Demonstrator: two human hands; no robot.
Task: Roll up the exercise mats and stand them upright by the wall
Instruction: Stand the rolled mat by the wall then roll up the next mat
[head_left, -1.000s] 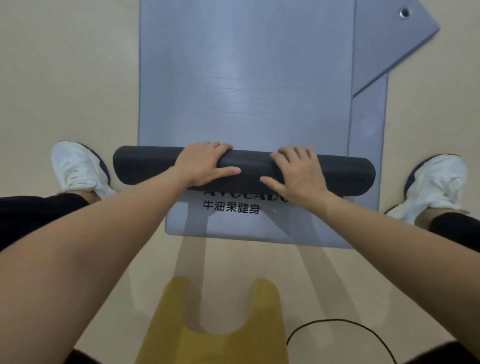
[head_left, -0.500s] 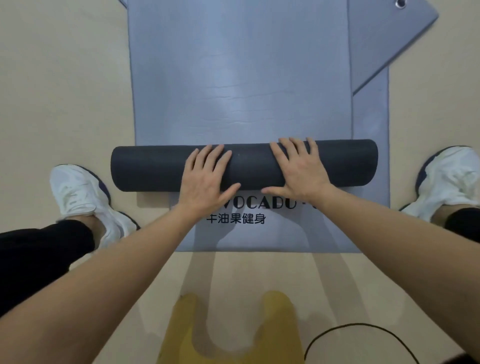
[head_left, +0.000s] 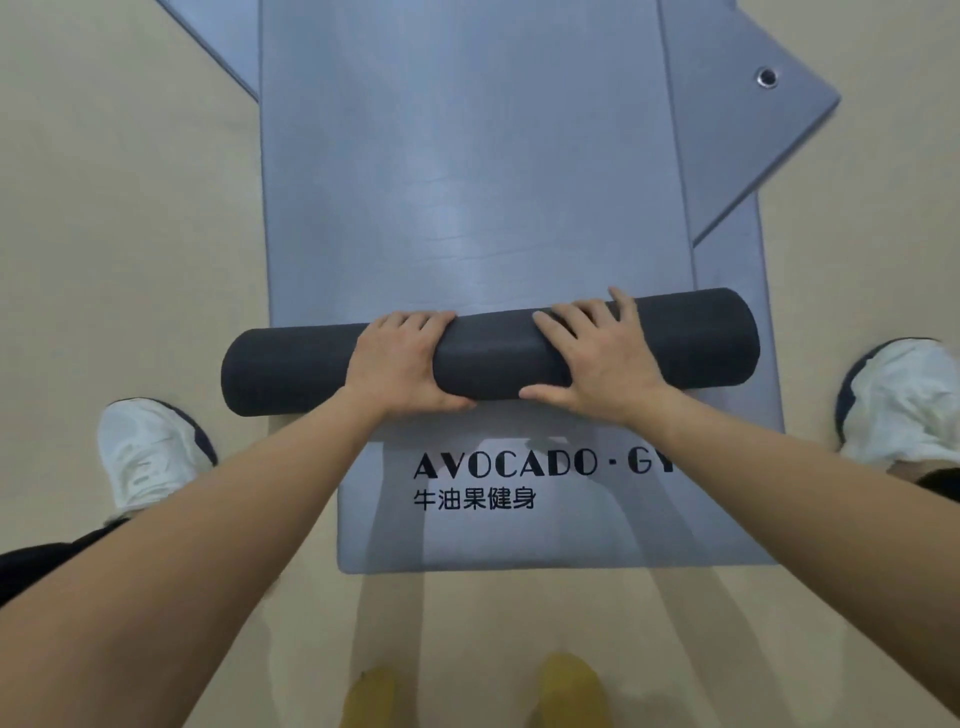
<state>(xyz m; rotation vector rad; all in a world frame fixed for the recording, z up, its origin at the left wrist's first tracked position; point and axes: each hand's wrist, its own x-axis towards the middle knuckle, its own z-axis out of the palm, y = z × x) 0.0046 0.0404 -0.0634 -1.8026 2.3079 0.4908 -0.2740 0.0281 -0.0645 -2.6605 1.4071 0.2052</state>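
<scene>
Dark roll (head_left: 488, 356): lies across the grey mat (head_left: 467, 156), under both our hands.
Left hand (head_left: 400, 364): curled round it.
Right hand (head_left: 597, 358): pressing flat atop.

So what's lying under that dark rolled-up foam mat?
A flat grey-blue mat printed AVOCADO lies beneath the dark roll, whose left end overhangs the beige floor. The strip directly under it is covered.

a smooth beige floor (head_left: 119, 218) runs left of the left hand (head_left: 400, 364) and right of the right hand (head_left: 597, 358); nearer than both, soft shadows and yellow shapes (head_left: 569, 686).
</scene>
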